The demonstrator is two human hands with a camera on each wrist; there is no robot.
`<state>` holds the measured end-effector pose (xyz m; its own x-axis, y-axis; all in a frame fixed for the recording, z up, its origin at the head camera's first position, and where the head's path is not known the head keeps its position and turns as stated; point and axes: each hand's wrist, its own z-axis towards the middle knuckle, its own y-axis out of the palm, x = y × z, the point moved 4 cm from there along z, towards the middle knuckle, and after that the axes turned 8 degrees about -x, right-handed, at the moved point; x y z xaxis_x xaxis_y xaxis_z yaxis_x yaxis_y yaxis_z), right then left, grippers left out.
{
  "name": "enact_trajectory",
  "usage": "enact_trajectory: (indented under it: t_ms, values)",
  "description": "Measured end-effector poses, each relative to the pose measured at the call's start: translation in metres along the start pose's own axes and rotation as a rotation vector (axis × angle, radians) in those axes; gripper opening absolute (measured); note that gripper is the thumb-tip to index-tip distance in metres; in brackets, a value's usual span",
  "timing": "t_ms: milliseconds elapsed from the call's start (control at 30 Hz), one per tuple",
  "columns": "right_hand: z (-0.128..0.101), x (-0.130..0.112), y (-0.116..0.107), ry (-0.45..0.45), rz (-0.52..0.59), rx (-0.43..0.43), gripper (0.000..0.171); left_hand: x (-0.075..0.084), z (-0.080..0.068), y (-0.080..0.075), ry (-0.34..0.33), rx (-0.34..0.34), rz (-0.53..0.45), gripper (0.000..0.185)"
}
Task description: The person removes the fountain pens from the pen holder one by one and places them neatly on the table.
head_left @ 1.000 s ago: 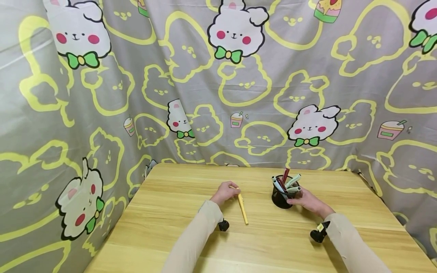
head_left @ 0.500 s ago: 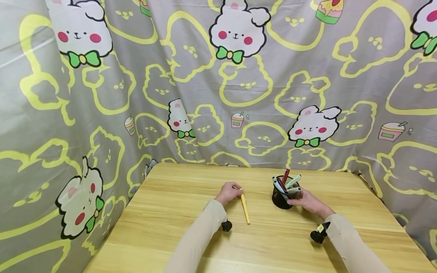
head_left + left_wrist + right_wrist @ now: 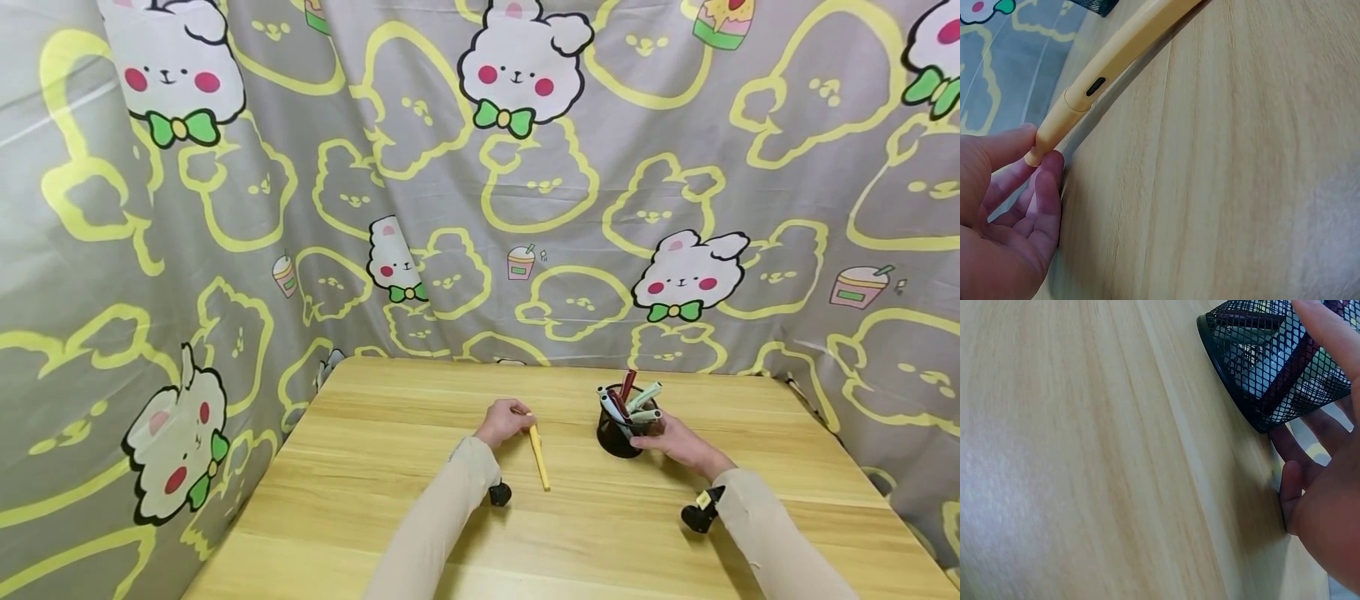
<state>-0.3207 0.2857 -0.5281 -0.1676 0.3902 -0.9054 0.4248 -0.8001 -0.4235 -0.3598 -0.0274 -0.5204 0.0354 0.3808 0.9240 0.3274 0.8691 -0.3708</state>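
My left hand [image 3: 504, 422] pinches the far end of a yellow pen [image 3: 539, 457] between thumb and fingers; the pen's other end points toward me, low over the wooden table [image 3: 390, 500]. The left wrist view shows the pen [image 3: 1094, 84] close up, its tip held at my fingertips [image 3: 1047, 169]. My right hand [image 3: 670, 440] wraps around a black mesh pen cup [image 3: 619, 428] holding several pens. In the right wrist view the mesh cup [image 3: 1266, 369] sits against my fingers [image 3: 1294, 456].
A grey curtain [image 3: 480, 183] printed with bunnies and yellow outlines hangs close behind and beside the table. Bare tabletop stretches to the left and in front of my arms. The table's right edge [image 3: 847, 433] lies near the cup.
My left hand and the yellow pen have shifted slightly to the right, toward the cup. The right hand has stayed on the cup.
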Motion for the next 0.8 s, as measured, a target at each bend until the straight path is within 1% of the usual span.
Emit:
enact_trajectory:
  t_ms: [233, 433, 633, 800]
  values:
    - [-0.0020, -0.0018, -0.0009, -0.010, 0.022, 0.003, 0.067, 0.0027, -0.0031, 0.0004, -0.003, -0.003, 0.032, 0.011]
    - [-0.0026, -0.0012, -0.0004, -0.005, 0.045, -0.007, 0.069, 0.0013, -0.0027, 0.0015, -0.004, 0.011, 0.030, 0.011]
    - [-0.0027, -0.0001, -0.0001, -0.012, 0.029, -0.003, 0.068, 0.0019, -0.0035, 0.0028, -0.009, 0.009, 0.041, 0.011]
    - [-0.0023, 0.0013, -0.0005, -0.023, 0.012, 0.008, 0.067, 0.0005, -0.0018, 0.0034, 0.000, 0.012, 0.052, 0.010]
